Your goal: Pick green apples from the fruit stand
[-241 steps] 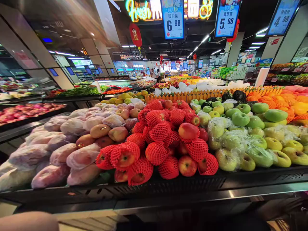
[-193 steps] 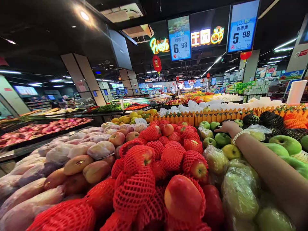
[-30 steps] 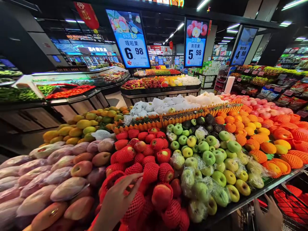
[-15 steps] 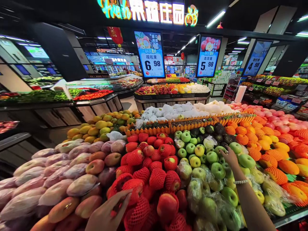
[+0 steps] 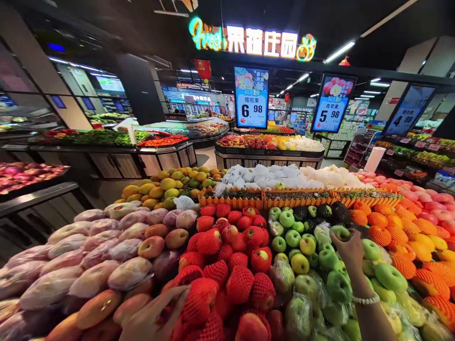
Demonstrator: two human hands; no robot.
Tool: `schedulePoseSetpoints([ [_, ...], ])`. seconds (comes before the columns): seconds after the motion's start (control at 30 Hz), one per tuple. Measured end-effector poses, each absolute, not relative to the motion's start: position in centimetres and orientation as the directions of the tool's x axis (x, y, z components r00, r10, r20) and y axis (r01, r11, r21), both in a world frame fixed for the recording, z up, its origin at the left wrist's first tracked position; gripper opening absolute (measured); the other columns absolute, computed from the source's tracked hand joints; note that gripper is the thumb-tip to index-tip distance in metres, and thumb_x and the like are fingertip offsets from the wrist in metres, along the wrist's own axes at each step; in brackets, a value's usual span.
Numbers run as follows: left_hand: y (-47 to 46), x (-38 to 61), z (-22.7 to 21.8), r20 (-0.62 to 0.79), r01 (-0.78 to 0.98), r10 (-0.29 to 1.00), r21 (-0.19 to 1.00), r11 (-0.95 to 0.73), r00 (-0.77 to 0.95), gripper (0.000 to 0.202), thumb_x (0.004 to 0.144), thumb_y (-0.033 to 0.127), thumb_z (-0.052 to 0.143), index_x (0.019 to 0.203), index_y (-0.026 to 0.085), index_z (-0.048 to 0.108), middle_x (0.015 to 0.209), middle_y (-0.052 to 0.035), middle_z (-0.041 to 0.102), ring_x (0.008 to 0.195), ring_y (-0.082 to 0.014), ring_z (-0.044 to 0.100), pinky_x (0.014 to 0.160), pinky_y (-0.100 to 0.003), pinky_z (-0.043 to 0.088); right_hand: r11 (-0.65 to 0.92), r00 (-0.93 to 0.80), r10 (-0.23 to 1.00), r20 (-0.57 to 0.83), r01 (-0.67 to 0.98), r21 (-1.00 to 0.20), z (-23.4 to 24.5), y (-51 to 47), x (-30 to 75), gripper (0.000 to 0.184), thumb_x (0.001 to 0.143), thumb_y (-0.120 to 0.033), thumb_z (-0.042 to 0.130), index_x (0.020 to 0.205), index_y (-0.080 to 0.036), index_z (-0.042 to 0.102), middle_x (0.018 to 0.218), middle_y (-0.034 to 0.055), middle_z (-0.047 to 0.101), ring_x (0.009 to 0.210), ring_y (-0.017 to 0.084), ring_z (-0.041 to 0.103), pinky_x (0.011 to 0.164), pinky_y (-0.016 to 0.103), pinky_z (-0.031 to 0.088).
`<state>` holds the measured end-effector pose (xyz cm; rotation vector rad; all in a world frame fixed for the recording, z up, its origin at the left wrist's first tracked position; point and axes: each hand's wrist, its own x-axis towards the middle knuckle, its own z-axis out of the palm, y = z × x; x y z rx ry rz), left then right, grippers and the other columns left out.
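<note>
Green apple is pinched in right hand, among other green apples. Left hand is held at red-netted apple; grip can't be told.

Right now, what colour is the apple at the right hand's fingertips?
The apple is green, best seen in the current head view.

Apples: grn, some yel. Nets: red, open-mesh pattern. Bracelet: wht, beaded. Fence: orng, vert. slats. Foam sleeve: wht, mesh. Mangoes: yel. to grn. Screens: blue w/ blk digits. Lantern: red. Sign: wht chars., grn/orng accents.
</note>
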<state>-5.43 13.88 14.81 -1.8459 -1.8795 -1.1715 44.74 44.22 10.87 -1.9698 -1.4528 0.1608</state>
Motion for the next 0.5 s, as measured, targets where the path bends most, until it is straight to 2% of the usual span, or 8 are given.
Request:
schedulePoseSetpoints([
  [0.1,14.8,-4.2,17.0,0.774,0.946,0.628,0.256,-0.2,-0.077,0.053,0.114,0.062,0.045,0.089,0.026,0.075,0.081,0.0105,0.08,0.052,-0.0093,0.07,0.061,-0.013,0.061,0.121,0.057,0.962,0.267,0.788,-0.603,10.5,45.3,39.0,0.067,0.083,-0.055,0.069,0.134,-0.012,0.058,0.135,0.0201,0.067,0.127,0.035,0.065,0.109,0.041,0.053],
  [0.2,15.0,-3.6,17.8,0.758,0.938,0.647,0.273,-0.212,-0.075,0.05,0.115,0.058,0.045,0.091,0.027,0.075,0.087,0.0113,0.082,0.069,-0.008,0.078,0.074,-0.007,0.06,0.29,-0.247,0.956,0.155,0.73,-0.619,8.2,45.4,33.3,0.052,0.075,-0.042,0.078,0.12,-0.019,0.066,0.116,0.008,0.074,0.104,0.028,0.072,0.094,0.035,0.057],
  [0.27,14.9,-3.6,17.7,0.723,0.914,0.683,0.34,-0.219,-0.105,0.049,0.114,0.06,0.047,0.092,0.028,0.076,0.092,0.012,0.082,0.078,-0.0069,0.08,0.08,-0.004,0.057,0.344,-0.363,0.927,0.099,0.713,-0.611,6.4,44.8,30.7,0.056,0.068,-0.032,0.084,0.12,-0.019,0.069,0.117,0.0082,0.074,0.104,0.029,0.072,0.095,0.037,0.058],
  [0.33,14.7,-3.7,17.5,0.692,0.881,0.704,0.421,-0.215,-0.159,0.051,0.112,0.064,0.049,0.091,0.028,0.077,0.091,0.0113,0.082,0.075,-0.0068,0.079,0.079,-0.003,0.056,0.381,-0.426,0.902,0.067,0.714,-0.588,5.0,43.9,29.3,0.065,0.067,-0.027,0.085,0.13,-0.017,0.068,0.127,0.0122,0.071,0.111,0.031,0.07,0.101,0.04,0.057],
  [0.4,14.5,-3.8,17.2,0.665,0.848,0.714,0.491,-0.2,-0.217,0.054,0.109,0.069,0.052,0.087,0.027,0.078,0.087,0.0099,0.082,0.069,-0.0079,0.078,0.072,-0.003,0.056,0.413,-0.47,0.881,0.048,0.719,-0.559,4.3,43.2,28.8,0.07,0.075,-0.026,0.082,0.142,-0.014,0.065,0.137,0.0155,0.066,0.12,0.031,0.068,0.11,0.041,0.054],
  [0.5,14.3,-4.0,16.8,0.638,0.812,0.72,0.555,-0.183,-0.274,0.058,0.106,0.074,0.054,0.082,0.027,0.079,0.077,0.0081,0.079,0.057,-0.0086,0.073,0.059,-0.006,0.055,0.447,-0.51,0.86,0.021,0.734,-0.511,4.5,43.1,29.4,0.072,0.087,-0.029,0.078,0.154,-0.014,0.058,0.147,0.0161,0.063,0.137,0.03,0.062,0.121,0.039,0.047],
])
